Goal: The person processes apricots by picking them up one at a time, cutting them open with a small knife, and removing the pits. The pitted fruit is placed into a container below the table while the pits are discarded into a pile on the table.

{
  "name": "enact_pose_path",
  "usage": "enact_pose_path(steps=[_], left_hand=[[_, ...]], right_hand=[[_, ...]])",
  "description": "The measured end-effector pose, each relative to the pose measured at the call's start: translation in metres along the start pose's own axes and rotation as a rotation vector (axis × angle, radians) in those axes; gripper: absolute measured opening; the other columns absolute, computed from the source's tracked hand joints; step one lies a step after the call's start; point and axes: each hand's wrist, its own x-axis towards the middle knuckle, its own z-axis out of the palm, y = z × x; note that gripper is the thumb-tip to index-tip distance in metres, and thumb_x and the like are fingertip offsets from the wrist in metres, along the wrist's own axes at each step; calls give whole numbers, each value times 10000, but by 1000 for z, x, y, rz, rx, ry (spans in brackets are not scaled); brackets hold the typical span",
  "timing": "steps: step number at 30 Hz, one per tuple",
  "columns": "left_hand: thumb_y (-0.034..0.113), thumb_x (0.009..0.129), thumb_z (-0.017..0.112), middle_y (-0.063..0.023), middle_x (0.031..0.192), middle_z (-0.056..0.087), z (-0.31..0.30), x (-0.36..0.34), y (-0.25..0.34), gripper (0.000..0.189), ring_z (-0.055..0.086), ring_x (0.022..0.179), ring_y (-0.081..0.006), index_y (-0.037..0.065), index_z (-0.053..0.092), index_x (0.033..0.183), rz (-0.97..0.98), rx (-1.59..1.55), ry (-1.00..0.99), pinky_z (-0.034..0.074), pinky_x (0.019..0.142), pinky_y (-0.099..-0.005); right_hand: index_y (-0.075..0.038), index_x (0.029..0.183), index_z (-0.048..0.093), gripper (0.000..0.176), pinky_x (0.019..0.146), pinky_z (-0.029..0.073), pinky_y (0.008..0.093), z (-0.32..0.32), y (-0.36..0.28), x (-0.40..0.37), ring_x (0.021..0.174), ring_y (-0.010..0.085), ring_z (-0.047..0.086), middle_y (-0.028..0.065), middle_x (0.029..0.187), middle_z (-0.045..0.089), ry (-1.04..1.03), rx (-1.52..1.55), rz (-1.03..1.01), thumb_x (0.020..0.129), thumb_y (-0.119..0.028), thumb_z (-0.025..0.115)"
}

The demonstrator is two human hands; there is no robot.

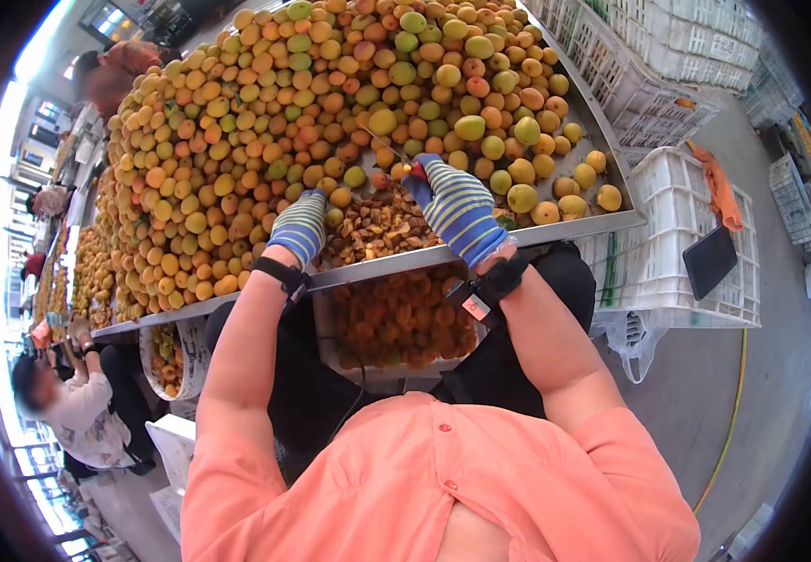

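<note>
My left hand [300,228], in a blue glove with yellow stripes, reaches to the near edge of a heap of apricots [265,122]. Its fingertips dip among the fruit, so their grip is hidden. An apricot [341,198] lies right beside them. My right hand [461,208], gloved alike, is closed on a thin tool with a red handle [417,170]; a slender shaft seems to point up and left from it over the fruit. Between both hands lies a pile of brown pits and scraps [377,229] on the metal table [396,266].
Below the table edge, between my knees, a container holds orange fruit halves [401,323]. White plastic crates [672,197] stand at right, with an orange cloth [719,187] and a dark flat object [710,262]. Another person [82,417] sits at left near a white bucket [185,361].
</note>
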Motion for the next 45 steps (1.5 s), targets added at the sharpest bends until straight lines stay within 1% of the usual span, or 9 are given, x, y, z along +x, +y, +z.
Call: enact_pose_path(steps=[6,9,11,14,17,22,41,42,45], left_hand=[[260,811,670,-135,1018,641,-5,-2,-10,422,633,907,-296,43,550,1153,-91,-288,-16,520,809,-347],[355,838,663,-73,970,645,-8,-10,-1,392,636,838,-179,96,581,1121,-459,-1525,-116,529,731,-269],[437,886,594,-51,901,632,-14,-26,16,428,605,724,-100,106,561,1155,-349,-1843,-266,485,569,-184],[469,902,553,-79,943,623,-7,-36,45,572,590,716,-126,20,479,1248,-113,-2269,-308,511,619,-218],[448,918,535,-92,1023,608,0,-34,63,548,601,788,-160,12,477,1244,-5,-2478,-263,527,692,-256],[424,939,508,-112,1087,596,6,-36,76,452,618,943,-215,28,519,1157,-199,-2366,-87,547,804,-335],[374,974,448,-10,905,564,16,-25,105,308,540,789,-68,90,530,1063,-105,-1577,416,470,687,-216],[374,971,456,-13,909,567,14,-25,103,312,543,801,-73,85,530,1063,-127,-1687,346,474,709,-226],[419,953,483,-38,924,581,5,-31,105,383,568,811,-118,65,519,1096,-94,-2101,196,489,759,-270]], right_hand=[[-36,926,576,284,577,472,443,8,-6,-2,663,365,622,189,687,629,9,225,71,876,-311,621],[-5,895,558,208,539,438,429,27,-3,-10,636,382,604,211,675,611,-115,572,145,892,-207,607],[17,941,579,174,535,428,381,42,-4,-19,579,295,577,173,676,602,-100,777,82,904,-153,589],[28,988,591,200,554,437,335,21,-23,-22,599,176,554,113,728,624,-358,943,330,933,-159,548],[34,998,586,207,572,447,338,19,-23,-27,621,207,578,143,744,629,-308,857,230,938,-157,533],[36,982,578,362,617,455,448,14,-23,-28,750,409,602,259,777,613,-261,597,104,931,-320,535],[30,969,549,346,580,471,446,32,-25,-37,641,382,605,216,690,616,-164,552,152,951,-310,482],[-29,900,554,374,449,422,370,33,-25,-33,453,249,514,87,563,558,-99,700,2,962,-387,462],[-118,815,524,399,376,307,262,3,-12,-24,391,94,355,-58,518,422,-890,1772,1066,960,-477,432]])
